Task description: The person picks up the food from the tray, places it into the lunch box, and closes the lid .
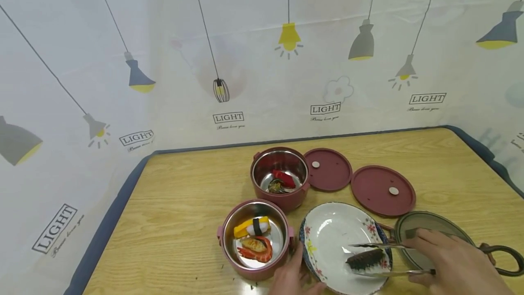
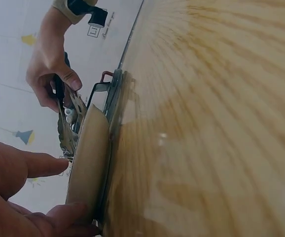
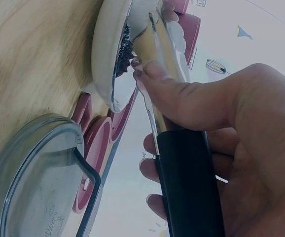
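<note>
Steadying the plate is apparently why its edge is touched at eight o'clock by the left hand, a finger extended; tongs are gripped by the right hand, their arms straddling dark sushi at the plate's four o'clock.

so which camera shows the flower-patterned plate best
The head view: it looks down into the flower-patterned plate, showing most of its inside, though tongs cover part. The left wrist view shows its plain outside; the right wrist view, some outside and some inside.
</note>
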A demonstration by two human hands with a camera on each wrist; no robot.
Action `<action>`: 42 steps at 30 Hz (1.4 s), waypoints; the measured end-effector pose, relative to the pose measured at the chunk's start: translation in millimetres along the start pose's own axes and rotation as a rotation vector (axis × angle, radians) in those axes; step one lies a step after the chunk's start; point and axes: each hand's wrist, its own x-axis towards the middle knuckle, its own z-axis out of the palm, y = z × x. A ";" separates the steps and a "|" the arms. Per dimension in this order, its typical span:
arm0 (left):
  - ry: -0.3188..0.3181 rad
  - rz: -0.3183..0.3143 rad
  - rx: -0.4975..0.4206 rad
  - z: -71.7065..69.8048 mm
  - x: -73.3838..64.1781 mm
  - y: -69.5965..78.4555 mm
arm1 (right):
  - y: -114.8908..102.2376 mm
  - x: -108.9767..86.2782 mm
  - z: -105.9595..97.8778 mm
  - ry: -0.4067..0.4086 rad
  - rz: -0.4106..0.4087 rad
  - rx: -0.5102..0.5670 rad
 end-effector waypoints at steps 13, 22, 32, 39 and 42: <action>0.097 -0.025 -0.024 3.2 3.7 -0.6 | 5.6 6.5 6.5 -0.002 0.008 -0.015; 0.062 0.016 -0.050 0.2 5.9 -2.2 | 4.6 9.4 4.2 -0.033 -0.004 -0.008; 0.034 0.028 -0.061 0.7 7.5 -4.9 | 1.7 8.3 12.2 0.045 0.000 -0.030; 0.036 0.023 -0.072 0.2 7.0 -3.8 | -6.6 3.1 19.3 0.144 0.025 -0.048; 0.041 -0.003 -0.070 0.4 7.2 -2.3 | -8.8 1.9 19.3 0.155 0.015 -0.041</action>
